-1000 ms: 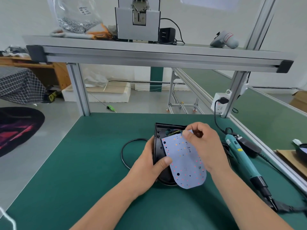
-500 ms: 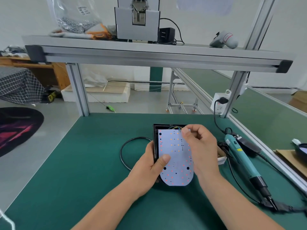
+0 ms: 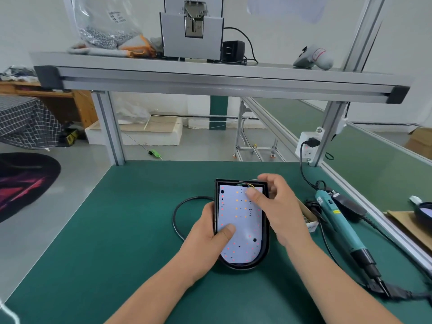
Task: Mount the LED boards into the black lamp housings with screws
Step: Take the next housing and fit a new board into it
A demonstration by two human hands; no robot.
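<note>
The black lamp housing [image 3: 265,250] lies flat on the green mat, rounded end toward me. The white LED board [image 3: 238,218] with its small orange and red dots sits inside it, and thin coloured wires [image 3: 244,184] show at its far edge. My left hand [image 3: 205,232] grips the housing's left side, thumb resting on the board's lower left. My right hand [image 3: 279,206] presses its thumb on the board's upper right, with the fingers curled over the housing's far right corner.
A teal electric screwdriver [image 3: 336,220] lies to the right, its cord trailing toward me. A small cardboard box [image 3: 309,218] sits partly hidden behind my right hand. The housing's black cable [image 3: 179,212] loops to the left. An aluminium shelf [image 3: 210,78] spans overhead.
The LED board, earlier held tilted above the housing by my right hand, has swung round and dropped into the housing. My right thumb now presses it down.
</note>
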